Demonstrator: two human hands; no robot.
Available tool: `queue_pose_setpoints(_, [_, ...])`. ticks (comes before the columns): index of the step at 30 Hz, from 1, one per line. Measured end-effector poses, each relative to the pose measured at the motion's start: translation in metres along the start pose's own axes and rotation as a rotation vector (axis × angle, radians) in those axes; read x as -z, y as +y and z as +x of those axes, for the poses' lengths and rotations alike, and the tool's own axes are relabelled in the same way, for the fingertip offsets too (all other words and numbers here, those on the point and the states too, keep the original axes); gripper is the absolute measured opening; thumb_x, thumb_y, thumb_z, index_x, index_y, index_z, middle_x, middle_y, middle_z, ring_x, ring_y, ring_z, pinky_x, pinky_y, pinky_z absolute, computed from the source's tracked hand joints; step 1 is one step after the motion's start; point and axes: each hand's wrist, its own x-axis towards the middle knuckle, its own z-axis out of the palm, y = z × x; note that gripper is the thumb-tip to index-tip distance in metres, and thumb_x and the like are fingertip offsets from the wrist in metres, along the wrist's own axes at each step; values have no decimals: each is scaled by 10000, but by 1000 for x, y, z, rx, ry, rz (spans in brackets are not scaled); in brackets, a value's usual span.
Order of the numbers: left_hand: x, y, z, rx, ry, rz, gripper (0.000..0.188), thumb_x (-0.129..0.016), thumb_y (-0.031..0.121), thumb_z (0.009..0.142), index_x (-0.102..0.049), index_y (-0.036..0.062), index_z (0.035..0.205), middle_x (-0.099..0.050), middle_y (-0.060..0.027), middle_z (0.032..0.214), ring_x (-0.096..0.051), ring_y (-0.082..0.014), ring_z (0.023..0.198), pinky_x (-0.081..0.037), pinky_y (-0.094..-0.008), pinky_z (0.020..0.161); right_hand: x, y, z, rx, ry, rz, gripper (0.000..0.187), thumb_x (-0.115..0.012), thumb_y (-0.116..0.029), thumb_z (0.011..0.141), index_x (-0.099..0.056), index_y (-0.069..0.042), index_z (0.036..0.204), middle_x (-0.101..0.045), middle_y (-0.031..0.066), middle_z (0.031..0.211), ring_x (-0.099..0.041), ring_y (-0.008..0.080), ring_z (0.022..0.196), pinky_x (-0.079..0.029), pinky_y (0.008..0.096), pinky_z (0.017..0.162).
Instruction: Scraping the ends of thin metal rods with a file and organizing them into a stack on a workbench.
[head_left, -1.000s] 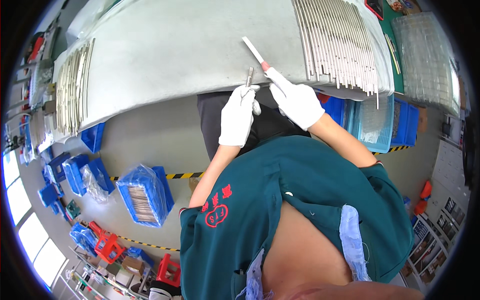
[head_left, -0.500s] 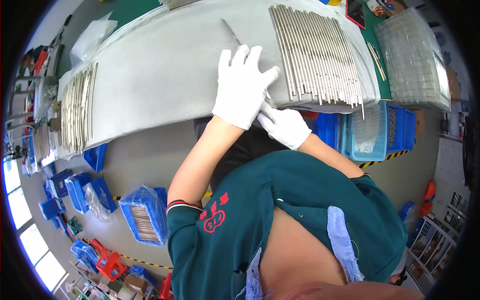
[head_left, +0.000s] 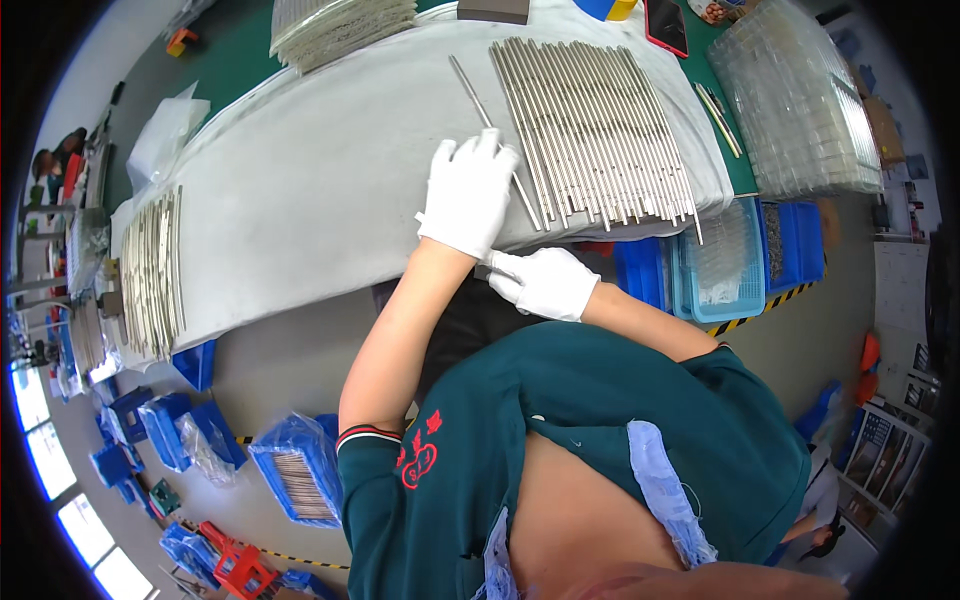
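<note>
While the gloved left hand [head_left: 468,195] lies flat, fingers together, on a thin silvery rod [head_left: 478,100], the right hand [head_left: 545,282] apparently pinches a small tool.

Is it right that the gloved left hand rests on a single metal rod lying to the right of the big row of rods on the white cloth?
Not quite. In the head view, the left hand rests on a single rod lying left of the row of rods, not right. The white cloth part holds.

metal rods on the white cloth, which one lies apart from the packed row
The single rod left of the packed row, its near end under the left hand; the others lie side by side.
</note>
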Motion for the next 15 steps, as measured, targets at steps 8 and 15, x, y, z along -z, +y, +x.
queue_pose_setpoints(8, [2,-3,-5,21,5,-573,393,-484,63,868,-484,61,1260,-495,-151,1285,-495,-285,1164,-402,-324,979,4,-8,4,20,36,-59,396,-442,-329,905,-469,-119,1239,-610,95,598,-596,273,505,-486,391,549])
queue_pose_setpoints(15, [44,-13,-18,437,597,-942,328,-521,37,879,-528,17,1206,-559,-139,1186,-569,-197,1058,-448,-267,909,43,-2,29,213,433,-302,462,-441,-245,891,-364,-59,1307,-622,157,684,-607,312,549,-501,409,541])
